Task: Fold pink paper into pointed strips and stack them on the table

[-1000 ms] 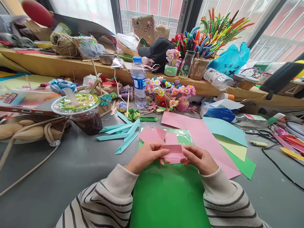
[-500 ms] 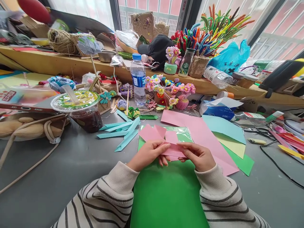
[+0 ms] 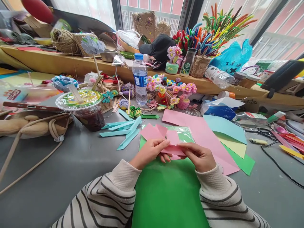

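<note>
the paper piece (image 3: 174,149) sits between my hands (image 3: 149,152), above the mat (image 3: 167,196) in front of me. on the tabletop (image 3: 95,167), paper strips (image 3: 129,134) lie left of the mat's far end, and a drink cup (image 3: 89,117) stands farther left. a paper sheet (image 3: 204,134) spreads behind and right of my hands. behind the strips stands a bottle (image 3: 140,79), before the shelf (image 3: 42,61).

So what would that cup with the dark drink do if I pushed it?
The cup might tip if pushed near its lid, since it widens toward the top. It probably feels a bit heavy, with dark drink inside. Its clear sides look thin, so might squash.
</note>
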Available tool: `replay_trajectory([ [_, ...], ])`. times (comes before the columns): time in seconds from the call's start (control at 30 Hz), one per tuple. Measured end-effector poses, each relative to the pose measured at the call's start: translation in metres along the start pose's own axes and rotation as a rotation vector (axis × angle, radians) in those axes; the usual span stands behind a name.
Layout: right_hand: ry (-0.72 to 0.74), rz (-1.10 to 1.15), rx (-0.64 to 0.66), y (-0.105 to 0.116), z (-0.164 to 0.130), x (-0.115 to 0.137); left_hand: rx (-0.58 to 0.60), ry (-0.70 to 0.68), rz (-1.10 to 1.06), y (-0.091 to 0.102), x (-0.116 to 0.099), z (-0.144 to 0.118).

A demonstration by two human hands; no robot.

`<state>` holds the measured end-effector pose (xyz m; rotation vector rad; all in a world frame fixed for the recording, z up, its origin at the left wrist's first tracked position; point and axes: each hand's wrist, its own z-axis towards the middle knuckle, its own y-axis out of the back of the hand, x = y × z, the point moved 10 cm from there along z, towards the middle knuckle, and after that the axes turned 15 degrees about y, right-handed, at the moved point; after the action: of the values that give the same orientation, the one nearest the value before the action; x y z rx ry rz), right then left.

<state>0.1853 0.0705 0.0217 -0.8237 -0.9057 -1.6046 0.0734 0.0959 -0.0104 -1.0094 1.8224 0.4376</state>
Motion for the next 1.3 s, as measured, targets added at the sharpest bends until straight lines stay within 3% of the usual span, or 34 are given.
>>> replay_trajectory([
  [0.23,-0.175,0.083,-0.072,0.004,-0.005,-0.014,-0.028,-0.048,-0.015,0.003,-0.003,-0.003],
  [0.47,-0.304,0.199,0.018,-0.017,-0.009,-0.025,-0.117,-0.131,0.047,0.006,-0.001,-0.003],
  [0.67,-0.233,0.154,0.026,-0.019,-0.007,-0.022,-0.137,-0.179,0.07,0.006,-0.004,-0.006],
  [1.0,-0.251,0.154,-0.007,-0.016,-0.01,-0.028,-0.077,-0.083,0.039,0.002,0.001,-0.003],
  [1.3,-0.176,0.149,0.105,-0.027,-0.011,-0.023,-0.111,-0.045,0.085,0.004,0.001,-0.001],
])
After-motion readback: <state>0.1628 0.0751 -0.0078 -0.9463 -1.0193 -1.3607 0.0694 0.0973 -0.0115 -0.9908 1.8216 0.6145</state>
